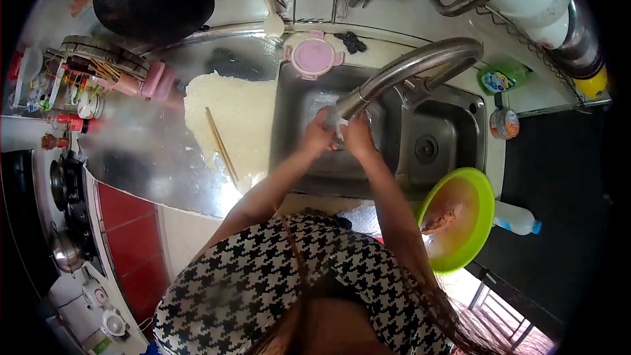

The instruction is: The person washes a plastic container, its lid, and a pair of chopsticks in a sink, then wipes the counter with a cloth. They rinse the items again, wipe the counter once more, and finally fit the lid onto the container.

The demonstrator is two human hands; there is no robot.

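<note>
We locate the pale, partly clear item (340, 134) in the larger sink basin (296, 171), directly beneath the mouth of the faucet (404, 72). The left hand (317, 138) and the right hand (357, 135) hold it from opposite sides, fingers curled narrowly inward. Faucet and fingers mask its outline; we cannot tell its exact form. We judge it light, slippery if wet and possibly fragile; stiffness we cannot confirm. We advise gripping opposite edges with even, moderate pressure.

To the left, the metal-topped desk (144, 158) carries a cream mat (227, 108), with chopsticks (222, 148) lying across it. We note a pink lid (314, 56) at the basin's rear rim, a lime-green bowl (486, 223) at front right, and a dark wok (154, 0) at rear left.
</note>
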